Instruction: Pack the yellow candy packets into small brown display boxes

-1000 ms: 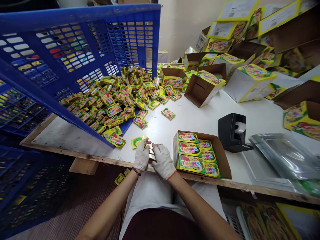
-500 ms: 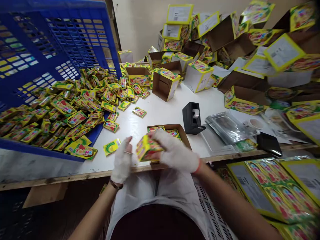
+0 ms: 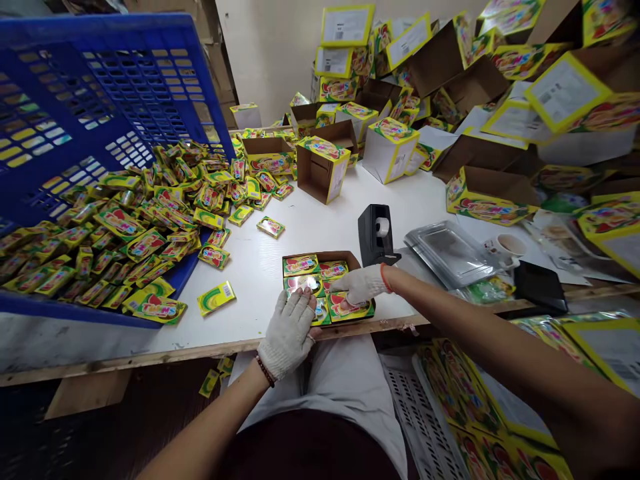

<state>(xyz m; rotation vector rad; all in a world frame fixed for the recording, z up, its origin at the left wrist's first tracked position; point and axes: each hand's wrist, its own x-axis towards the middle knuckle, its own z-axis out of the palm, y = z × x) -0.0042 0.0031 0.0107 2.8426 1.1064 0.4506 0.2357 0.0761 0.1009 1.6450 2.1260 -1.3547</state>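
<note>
Both my hands wear white knit gloves. My left hand (image 3: 290,330) lies flat with its fingers spread on the near left corner of a shallow brown cardboard box (image 3: 345,255) at the table's front edge. My right hand (image 3: 359,285) rests over the yellow sachets (image 3: 300,265) packed in that box, fingers bent down onto them. Whether those fingers pinch a sachet is hidden. A single yellow sachet (image 3: 216,297) lies loose on the white table to the left of the box.
A tilted blue plastic crate (image 3: 100,100) spills a heap of yellow sachets (image 3: 150,213) at left. A black tape dispenser (image 3: 375,233) stands behind the box. Clear plastic trays (image 3: 447,250), a black phone (image 3: 540,287) and many open yellow cartons (image 3: 323,167) fill the right and back.
A second ago both hands squared a stack of sachets at the table edge. My right hand then lifted the stack and carried it into the brown box, where both hands now rest.
</note>
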